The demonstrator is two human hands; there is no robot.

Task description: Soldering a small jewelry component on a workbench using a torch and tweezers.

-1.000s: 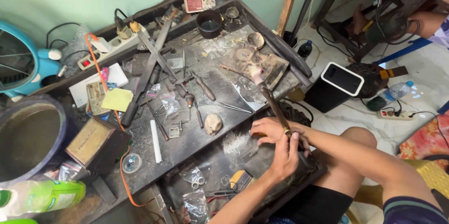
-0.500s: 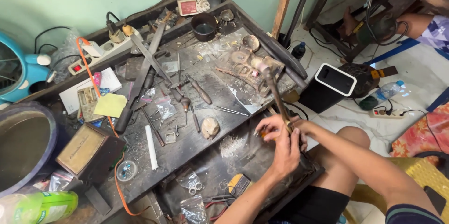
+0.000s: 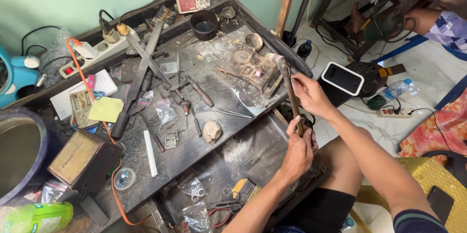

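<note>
Head view, looking down on a cluttered dark desk (image 3: pixel 160 160) running from upper right to lower left of the frame.

- Left hand (image 3: pixel 297 152): lower centre-right, fingers clamped around the bottom end of a long tapered metal rod (image 3: pixel 291 92).
- Right hand (image 3: pixel 311 94): just above it, fingers closed on the rod's middle from the right side.
- Rod: slim, dull brown metal, standing nearly upright and tilted slightly to the upper left, its pale rounded tip near the desk's right edge at centre frame. It rises over the lower tray of the desk, in front of the person's knee.
- Open room: bare tiled floor at right, beyond the desk edge, and a clear dark strip of tray beside a heap of pale metal filings (image 3: pixel 235 148).
- Desk surface, centre: long flat steel file (image 3: pixel 141 74), wooden-handled gravers (image 3: pixel 202 94), white stick (image 3: pixel 150 153), rough pale stone lump (image 3: pixel 212 131).
- Upper centre: round black cup (image 3: pixel 204 23). Left: yellow paper note (image 3: pixel 105 110), white power strip (image 3: pixel 92 53), brown box (image 3: pixel 82 157).
- Right of desk: white-rimmed black box (image 3: pixel 342 78) on the floor.
</note>
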